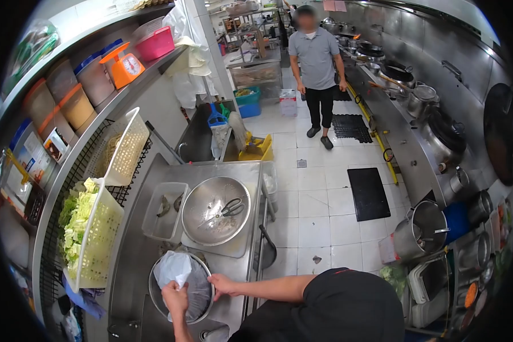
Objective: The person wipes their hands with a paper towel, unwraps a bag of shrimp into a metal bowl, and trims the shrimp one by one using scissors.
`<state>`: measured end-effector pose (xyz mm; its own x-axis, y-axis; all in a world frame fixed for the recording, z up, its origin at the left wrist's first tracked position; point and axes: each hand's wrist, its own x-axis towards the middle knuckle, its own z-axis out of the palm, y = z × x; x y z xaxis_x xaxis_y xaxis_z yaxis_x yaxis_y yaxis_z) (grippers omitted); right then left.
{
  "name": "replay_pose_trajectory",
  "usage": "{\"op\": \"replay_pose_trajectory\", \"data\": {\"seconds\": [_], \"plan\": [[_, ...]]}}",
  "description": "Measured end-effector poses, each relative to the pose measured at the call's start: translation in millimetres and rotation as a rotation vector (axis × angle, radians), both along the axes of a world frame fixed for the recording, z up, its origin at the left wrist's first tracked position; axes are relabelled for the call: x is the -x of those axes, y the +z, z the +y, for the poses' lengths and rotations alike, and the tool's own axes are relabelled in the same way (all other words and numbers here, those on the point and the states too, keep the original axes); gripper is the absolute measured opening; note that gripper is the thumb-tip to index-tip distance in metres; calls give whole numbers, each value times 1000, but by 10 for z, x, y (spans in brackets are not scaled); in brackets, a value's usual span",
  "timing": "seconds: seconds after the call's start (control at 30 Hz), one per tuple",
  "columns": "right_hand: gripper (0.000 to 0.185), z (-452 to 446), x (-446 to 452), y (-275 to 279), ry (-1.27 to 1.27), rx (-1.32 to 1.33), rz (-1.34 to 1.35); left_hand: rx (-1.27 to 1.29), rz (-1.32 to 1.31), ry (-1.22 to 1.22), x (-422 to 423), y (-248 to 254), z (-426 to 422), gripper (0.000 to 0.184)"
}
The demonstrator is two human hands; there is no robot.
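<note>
The plastic bag (173, 267) sits in the metal bowl (154, 288), its top pinched in the left hand (175, 297) while the right hand (223, 285) holds the rim, so if 1 of those 2 grips slips, the bag could flop open and spill, or the bowl could tip.

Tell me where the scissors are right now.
In the head view, slightly left of centre, the scissors lie inside the metal bowl immediately right of the clear plastic tub on the counter.
</note>
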<state>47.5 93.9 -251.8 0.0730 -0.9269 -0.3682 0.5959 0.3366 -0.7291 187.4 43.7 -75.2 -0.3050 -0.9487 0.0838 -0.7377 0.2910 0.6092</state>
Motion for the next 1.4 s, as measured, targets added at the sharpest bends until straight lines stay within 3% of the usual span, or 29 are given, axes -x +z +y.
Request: {"op": "replay_pose_trajectory", "data": {"seconds": [0.17, 0.37, 0.47, 0.53, 0.57, 0.63, 0.7, 0.77, 0.83, 0.87, 0.97, 1.0, 1.07, 1.13, 1.2, 1.4], "plan": [[34, -158, 283, 84, -27, 17, 179, -46, 301, -21, -70, 389, -65, 41], [32, -156, 445, 163, 46, 28, 259, 59, 708, 93, -578, 155, -547, 44], [31, -30, 409, 161, 154, -31, 202, 52, 721, 130, -662, 9, -489, 42], [31, 55, 379, 128, 232, -59, 178, 246, 464, 117, -724, -263, -443, 43], [32, 125, 343, 120, 269, -32, 161, 241, 470, 120, -757, -409, -391, 43], [34, 194, 300, 89, 309, -10, 143, 219, 283, 103, -791, -649, -257, 26], [37, 227, 257, 69, 359, -53, 107, 323, 261, 130, -441, -625, 51, 22], [37, 231, 245, 74, 386, -45, 101, 431, 237, 152, -188, -602, 341, 28], [37, 241, 213, 36, 406, -31, 59, 541, -201, 85, -109, -609, 530, 56], [37, 250, 207, 30, 412, -32, 58, 380, -251, 86, -120, -610, 559, 47], [37, 255, 216, 39, 450, -17, 40, 213, -296, 29, -318, -760, 383, 33], [35, 286, 191, 50, 435, -31, -43, 210, -300, 33, -327, -788, 346, 33], [34, 346, 134, 58, 425, -50, -132, 138, 367, 223, -303, -787, 273, 21], [31, 370, 62, 59, 376, -37, -233, 378, 323, 243, -329, -626, 112, 19], [31, 365, 4, 46, 360, -18, -187, 439, 365, 204, -393, -360, -87, 18], [33, 384, 23, 42, 300, 28, -119, 416, 403, 127, -344, 252, -306, 16]]}}
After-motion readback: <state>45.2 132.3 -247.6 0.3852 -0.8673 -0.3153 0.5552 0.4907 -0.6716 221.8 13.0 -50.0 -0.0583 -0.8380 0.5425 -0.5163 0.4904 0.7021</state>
